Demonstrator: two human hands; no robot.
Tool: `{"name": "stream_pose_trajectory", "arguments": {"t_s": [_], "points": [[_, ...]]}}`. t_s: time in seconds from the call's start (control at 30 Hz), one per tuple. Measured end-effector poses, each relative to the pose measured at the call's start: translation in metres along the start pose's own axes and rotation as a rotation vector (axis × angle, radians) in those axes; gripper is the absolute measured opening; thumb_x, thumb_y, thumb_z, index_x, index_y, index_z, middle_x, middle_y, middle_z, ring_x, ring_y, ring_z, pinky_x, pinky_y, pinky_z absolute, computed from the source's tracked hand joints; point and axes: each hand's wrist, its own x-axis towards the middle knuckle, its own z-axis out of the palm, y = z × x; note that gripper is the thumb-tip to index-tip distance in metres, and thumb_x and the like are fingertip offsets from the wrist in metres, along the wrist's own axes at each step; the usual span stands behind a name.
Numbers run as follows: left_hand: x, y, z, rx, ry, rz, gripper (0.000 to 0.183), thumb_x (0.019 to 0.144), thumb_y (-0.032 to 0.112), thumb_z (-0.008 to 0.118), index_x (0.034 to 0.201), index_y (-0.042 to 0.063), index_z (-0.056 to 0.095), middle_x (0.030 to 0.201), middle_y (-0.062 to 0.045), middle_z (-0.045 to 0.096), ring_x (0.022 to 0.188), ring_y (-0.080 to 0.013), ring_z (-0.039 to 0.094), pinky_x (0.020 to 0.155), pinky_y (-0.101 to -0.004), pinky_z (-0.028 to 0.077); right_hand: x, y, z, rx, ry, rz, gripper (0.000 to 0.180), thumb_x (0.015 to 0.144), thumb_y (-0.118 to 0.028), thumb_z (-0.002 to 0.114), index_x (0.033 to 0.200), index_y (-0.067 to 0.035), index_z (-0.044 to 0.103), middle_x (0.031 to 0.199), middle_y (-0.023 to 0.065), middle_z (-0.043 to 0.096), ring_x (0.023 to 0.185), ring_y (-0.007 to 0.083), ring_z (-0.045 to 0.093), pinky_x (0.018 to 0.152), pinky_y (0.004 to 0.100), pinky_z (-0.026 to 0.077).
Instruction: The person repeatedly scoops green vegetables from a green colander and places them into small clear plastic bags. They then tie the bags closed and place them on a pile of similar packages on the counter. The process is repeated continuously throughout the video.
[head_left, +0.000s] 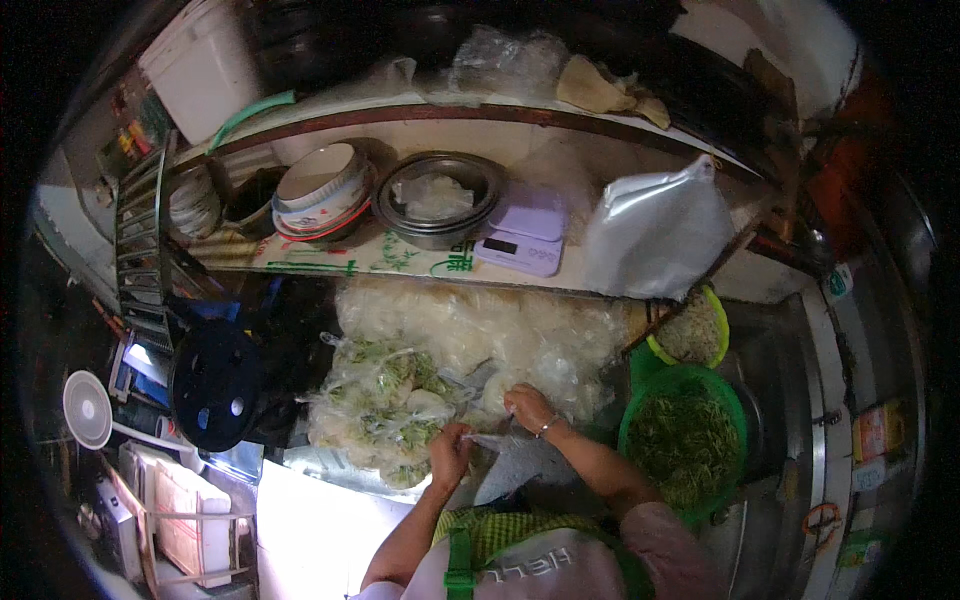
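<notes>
My left hand (450, 454) pinches the edge of a clear plastic bag (517, 461) low in front of my apron. To its right and slightly higher, my right hand (529, 407), with a bracelet at the wrist, has its fingers curled at the bag's other side; what lies between those fingers is partly hidden. Beyond my left hand lies a pile of clear bags holding green leafy vegetables and pale pieces (390, 390). Behind both hands spread more clear bags with pale, whitish contents (480, 322).
At right stand a green basket (742, 442) of shredded greens and a yellow-green basket (724, 330) of pale shreds. A shelf (300, 257) behind holds stacked bowls (319, 187), metal basins (439, 232), a purple kitchen scale (521, 251) and a stack of plastic bags (656, 232).
</notes>
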Motion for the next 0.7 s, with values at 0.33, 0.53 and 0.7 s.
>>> {"name": "stream_pose_trajectory", "arguments": {"t_s": [0.33,0.53,0.7], "points": [[0.066,0.029,-0.007,0.493,0.194,0.062,0.031,0.067,0.005,0.062,0.098,0.005,0.056,0.092,-0.018,0.054,0.083,-0.0288,0.053,0.072,-0.0368,0.042,-0.150,-0.026,-0.016,-0.138,0.008,-0.439,0.011,0.071,-0.001,0.051,0.063,-0.008,0.054,0.065,0.0036,0.052,0.070,0.0229,0.050,0.067,0.0370,0.043],[0.034,0.026,0.038,0.076,-0.158,0.166,0.056,0.068,0.008,0.066,0.118,0.002,0.041,0.114,-0.022,0.042,0.102,-0.0339,0.044,0.081,-0.0394,0.040,-0.171,-0.058,-0.019,0.191,0.486,0.462,0.024,0.079,-0.007,0.055,0.101,-0.003,0.047,0.096,0.0073,0.050,0.080,0.0154,0.050,0.073,0.0302,0.042],[0.039,0.031,0.091,-0.116,-0.195,0.110,0.056,0.070,0.013,0.068,0.117,0.004,0.039,0.095,-0.017,0.053,0.087,-0.0303,0.053,0.070,-0.0353,0.045,-0.142,-0.034,0.022,0.389,0.388,0.507,0.035,0.075,-0.011,0.066,0.103,-0.001,0.046,0.093,0.0059,0.051,0.084,0.0127,0.050,0.069,0.0276,0.042]]}}
